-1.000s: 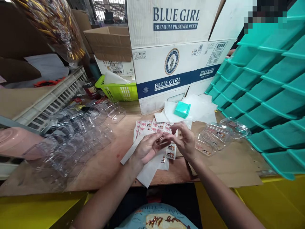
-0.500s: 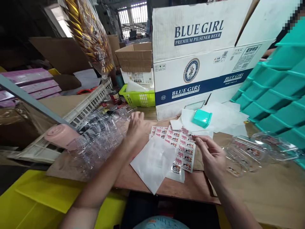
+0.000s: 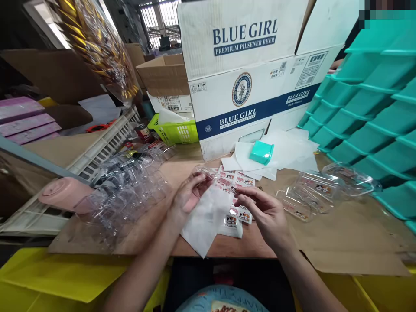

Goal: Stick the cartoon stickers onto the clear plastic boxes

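My left hand [image 3: 191,190] holds a clear plastic lid [image 3: 206,172] by its edge, over the left side of the sticker sheets. My right hand [image 3: 264,212] pinches a small cat sticker [image 3: 232,190] between thumb and fingertips, just right of the lid. Beneath both hands lie sheets of pink and cat stickers [image 3: 244,216], partly covered by a white backing paper [image 3: 203,229]. Left of my left hand is a row of nested clear plastic lids [image 3: 130,199]. To the right of my right hand, several clear lids with cat stickers [image 3: 320,188] rest on cardboard.
A teal box [image 3: 261,152] sits on white papers [image 3: 292,151] behind the stickers. Behind stands a large white carton [image 3: 247,56]. Stacked teal bins [image 3: 373,108] rise at right. A pink cylinder [image 3: 66,195] and a green basket [image 3: 177,132] are at left.
My left hand has moved right from the nested lids and now has a clear lid in it. My right hand has come closer to it, with the sticker. The view has shifted right.
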{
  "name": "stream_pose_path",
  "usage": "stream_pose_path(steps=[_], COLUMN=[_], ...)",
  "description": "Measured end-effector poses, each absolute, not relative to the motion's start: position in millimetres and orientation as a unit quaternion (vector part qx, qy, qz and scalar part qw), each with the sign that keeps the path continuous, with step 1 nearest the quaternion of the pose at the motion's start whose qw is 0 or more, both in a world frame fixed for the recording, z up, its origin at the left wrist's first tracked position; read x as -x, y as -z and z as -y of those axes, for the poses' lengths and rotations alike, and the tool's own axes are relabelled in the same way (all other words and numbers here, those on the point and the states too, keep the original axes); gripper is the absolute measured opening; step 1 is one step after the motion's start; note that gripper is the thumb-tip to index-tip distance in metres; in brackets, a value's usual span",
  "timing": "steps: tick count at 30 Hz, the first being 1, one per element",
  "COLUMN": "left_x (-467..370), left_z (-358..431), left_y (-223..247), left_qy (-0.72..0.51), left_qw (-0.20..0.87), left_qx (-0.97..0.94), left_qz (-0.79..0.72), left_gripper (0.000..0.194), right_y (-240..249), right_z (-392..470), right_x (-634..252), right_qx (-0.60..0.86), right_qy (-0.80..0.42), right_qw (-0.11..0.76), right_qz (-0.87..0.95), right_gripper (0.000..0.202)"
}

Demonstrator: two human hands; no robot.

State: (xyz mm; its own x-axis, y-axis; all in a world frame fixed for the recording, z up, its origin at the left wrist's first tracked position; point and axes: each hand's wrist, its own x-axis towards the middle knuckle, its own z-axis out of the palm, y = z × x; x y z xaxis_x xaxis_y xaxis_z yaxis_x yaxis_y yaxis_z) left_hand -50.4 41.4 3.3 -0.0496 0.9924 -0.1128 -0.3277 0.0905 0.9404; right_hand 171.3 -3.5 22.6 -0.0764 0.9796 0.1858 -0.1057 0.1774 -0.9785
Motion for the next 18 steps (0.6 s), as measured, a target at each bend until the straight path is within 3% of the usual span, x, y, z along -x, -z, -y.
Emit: stream_pose_path(steps=[2, 5, 12, 18], left_x=[28.4, 2.7, -25.7, -30.7], left_z=[-20.0, 4.2, 32.5, 35.4], left_y=[2.1, 5.2, 5.8, 8.7], left_qy=[-0.592, -0.596, -0.602, -0.597], left_qw=[0.661, 0.696, 0.684, 0.682], left_qx=[-0.260, -0.210, -0.212, -0.225], left_qz=[-0.381, -0.341, -0.354, -0.357], left_gripper=[0.022, 0.031, 0.031, 0.032], right_y=[-24.6, -23.2, -11.1, -1.0], right_z=[10.5, 20.5, 34.2, 35.6], right_x=[-171.0, -172.1, -175.6, -174.3], right_qx=[0.405, 0.408, 0.404, 0.413], right_qy=[-0.495, -0.510, -0.629, -0.658], right_qw=[0.565, 0.575, 0.539, 0.522], right_qz=[0.521, 0.493, 0.388, 0.351], right_gripper=[0.012, 0.010, 0.016, 0.018])
